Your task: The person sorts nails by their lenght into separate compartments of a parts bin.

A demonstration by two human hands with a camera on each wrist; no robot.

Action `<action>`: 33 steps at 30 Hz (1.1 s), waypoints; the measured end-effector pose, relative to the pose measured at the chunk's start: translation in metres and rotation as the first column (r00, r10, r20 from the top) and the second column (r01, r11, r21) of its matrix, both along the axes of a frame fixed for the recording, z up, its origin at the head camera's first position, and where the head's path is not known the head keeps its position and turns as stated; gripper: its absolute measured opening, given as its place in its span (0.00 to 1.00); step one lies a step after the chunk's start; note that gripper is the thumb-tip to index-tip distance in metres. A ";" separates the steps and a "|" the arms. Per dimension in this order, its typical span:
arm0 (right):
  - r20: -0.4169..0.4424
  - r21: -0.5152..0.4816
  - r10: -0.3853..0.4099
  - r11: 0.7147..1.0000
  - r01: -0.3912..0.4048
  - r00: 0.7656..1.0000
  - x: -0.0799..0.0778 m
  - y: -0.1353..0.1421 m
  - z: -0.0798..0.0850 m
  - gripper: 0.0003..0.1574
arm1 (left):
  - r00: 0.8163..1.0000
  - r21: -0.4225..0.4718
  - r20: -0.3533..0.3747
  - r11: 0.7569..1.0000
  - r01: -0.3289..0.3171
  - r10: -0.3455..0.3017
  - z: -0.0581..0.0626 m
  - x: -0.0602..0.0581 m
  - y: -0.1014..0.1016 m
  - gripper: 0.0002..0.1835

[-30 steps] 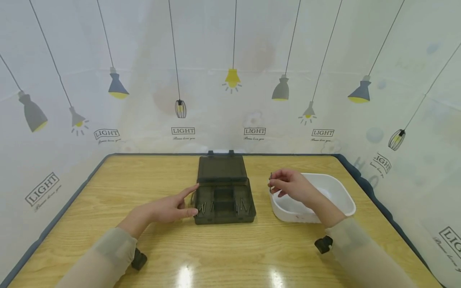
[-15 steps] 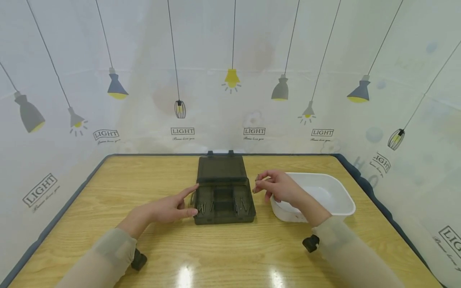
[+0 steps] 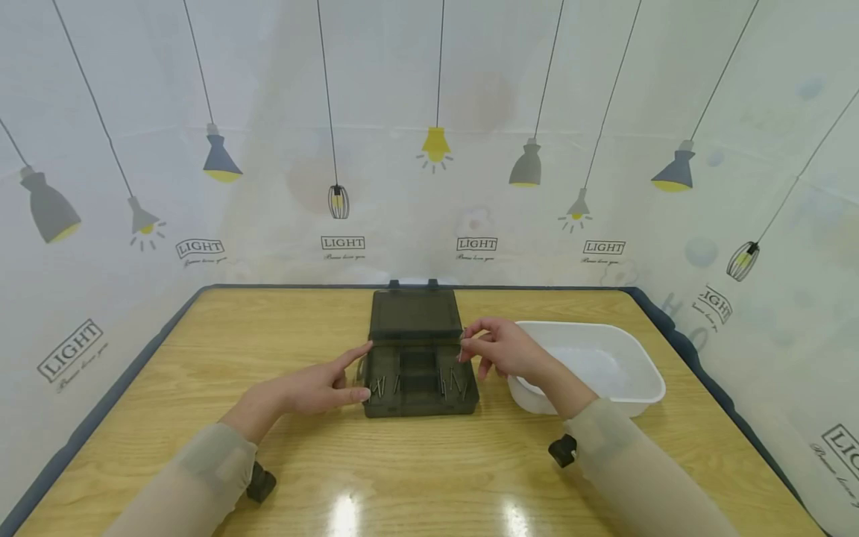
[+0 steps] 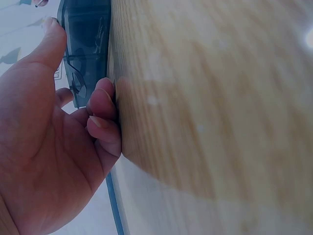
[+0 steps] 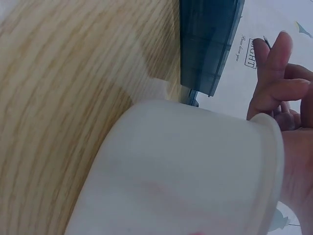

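A dark see-through compartment box (image 3: 419, 409) stands on the table with its lid (image 3: 414, 315) raised at the back. Several thin metal pieces, like nails or screws, lie in its left and right compartments. My left hand (image 3: 312, 388) reaches to the box's left side, index finger and thumb extended and touching its edge. Over the box's right rear part, my right hand (image 3: 503, 349) pinches one thin metal piece (image 5: 267, 42) between thumb and index finger. Its head is too small to make out. The left wrist view shows the left hand's other fingers (image 4: 103, 129) loosely bent by the tabletop.
A white plastic basin (image 3: 656, 384) stands right of the box, under my right forearm. The wooden table (image 3: 429, 470) has a dark blue border at its back and sides. A curtain printed with lamps (image 3: 416, 216) hangs behind.
My right hand has moved left from the white basin's rim to above the box's right side, still pinching the thin metal piece. My left hand has stayed at the box's left side.
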State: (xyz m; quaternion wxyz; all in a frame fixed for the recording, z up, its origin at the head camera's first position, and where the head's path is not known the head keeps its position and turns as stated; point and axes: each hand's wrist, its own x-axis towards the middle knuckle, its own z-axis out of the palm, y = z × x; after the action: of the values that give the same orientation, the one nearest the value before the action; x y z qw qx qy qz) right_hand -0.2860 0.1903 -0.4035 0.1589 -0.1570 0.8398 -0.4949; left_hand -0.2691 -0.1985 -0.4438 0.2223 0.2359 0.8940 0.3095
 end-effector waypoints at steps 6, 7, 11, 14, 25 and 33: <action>-0.015 0.018 -0.001 1.000 0.001 1.000 0.001 -0.003 0.002 0.18 | 1.000 0.005 0.006 1.000 -0.003 0.003 0.000 0.001 0.000 0.53; -0.017 0.022 -0.001 1.000 0.001 1.000 0.001 -0.003 0.002 0.18 | 1.000 0.007 0.008 1.000 -0.005 0.005 0.001 0.001 0.000 0.53; -0.012 0.030 -0.006 1.000 0.006 1.000 -0.001 -0.004 0.002 0.19 | 1.000 0.009 0.012 1.000 -0.011 0.011 0.001 0.002 0.001 0.53; -0.004 0.030 -0.012 0.999 0.013 1.000 -0.001 -0.002 0.002 0.20 | 1.000 0.013 0.012 1.000 -0.012 0.012 0.001 0.002 0.001 0.53; -0.009 0.069 -0.032 0.997 0.032 0.999 -0.003 0.021 0.003 0.20 | 1.000 0.013 0.009 1.000 -0.009 0.009 0.000 0.001 0.002 0.52; -0.026 0.084 -0.026 0.996 0.029 0.999 -0.002 0.029 0.006 0.17 | 1.000 0.014 0.012 1.000 -0.004 0.003 0.002 0.002 0.000 0.53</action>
State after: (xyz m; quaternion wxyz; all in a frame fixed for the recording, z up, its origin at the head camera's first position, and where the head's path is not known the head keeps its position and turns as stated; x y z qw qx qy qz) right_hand -0.2881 0.2189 -0.3976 0.1480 -0.1448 0.8638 -0.4592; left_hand -0.2669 -0.1985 -0.4418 0.2256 0.2339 0.8908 0.3175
